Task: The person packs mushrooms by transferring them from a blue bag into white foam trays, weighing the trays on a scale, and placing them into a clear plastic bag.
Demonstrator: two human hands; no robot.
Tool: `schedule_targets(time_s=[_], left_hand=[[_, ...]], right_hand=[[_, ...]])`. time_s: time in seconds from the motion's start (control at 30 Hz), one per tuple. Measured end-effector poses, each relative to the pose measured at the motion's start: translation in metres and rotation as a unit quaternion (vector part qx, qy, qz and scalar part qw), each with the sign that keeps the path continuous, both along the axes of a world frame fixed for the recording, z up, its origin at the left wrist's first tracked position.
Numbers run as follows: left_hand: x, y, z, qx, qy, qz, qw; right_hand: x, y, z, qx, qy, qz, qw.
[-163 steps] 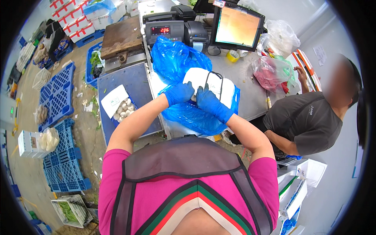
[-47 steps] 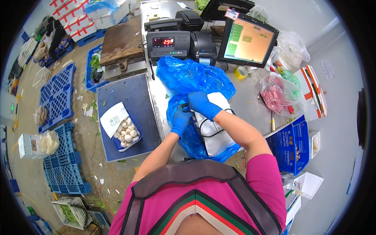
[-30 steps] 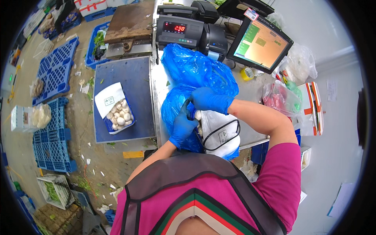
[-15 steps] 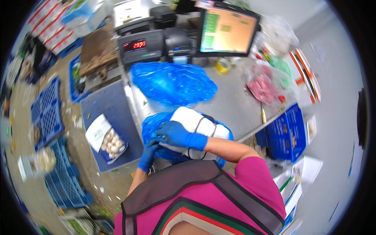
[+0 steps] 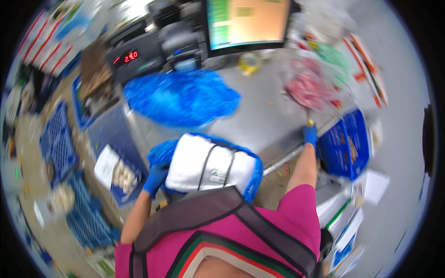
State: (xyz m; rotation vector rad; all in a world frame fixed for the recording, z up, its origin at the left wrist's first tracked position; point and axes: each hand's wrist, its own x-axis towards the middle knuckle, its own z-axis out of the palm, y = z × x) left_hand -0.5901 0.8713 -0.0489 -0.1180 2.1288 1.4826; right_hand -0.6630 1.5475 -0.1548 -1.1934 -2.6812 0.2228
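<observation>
A white plastic-wrapped bundle (image 5: 185, 164) with dark straps lies at the table's near edge, partly inside a blue plastic bag (image 5: 254, 172). At the bundle's left end, my left hand (image 5: 156, 179), in a blue glove, grips the bag's edge; its fingertips are partly hidden. My right arm stretches out to the table's right edge. There my gloved right hand (image 5: 310, 135) is closed around the yellow handle of a small knife (image 5: 310, 123), whose blade points away under a clear bag with red contents (image 5: 306, 88). The right fingers are slightly blurred.
Another blue bag (image 5: 185, 97) lies farther back, before a scale (image 5: 134, 60) and a printer (image 5: 181, 46). A screen (image 5: 248, 25) and yellow tape (image 5: 249, 63) stand behind. At left is a tray of mushrooms (image 5: 124, 178); at right, a blue crate (image 5: 345, 146).
My right hand has left the bundle, swung right and taken hold of the knife handle. My left hand stays at the bundle's left end. The view has shifted and tilted.
</observation>
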Motion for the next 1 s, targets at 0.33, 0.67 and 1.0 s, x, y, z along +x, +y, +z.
schedule_targets(time_s=[0.33,0.67,1.0], left_hand=[[0.053,0.001,-0.018,-0.213,0.145,0.06,0.964],[0.06,-0.024,-0.017,-0.147,0.435,-0.158,0.874],[0.076,-0.06,-0.045,-0.178,0.522,-0.217,0.805]], right_hand=[[0.026,-0.123,0.12,-0.501,0.102,0.018,0.859],[0.18,-0.484,0.219,-0.634,0.004,0.289,0.717],[0.194,-0.5,0.172,-0.445,0.137,0.285,0.838]])
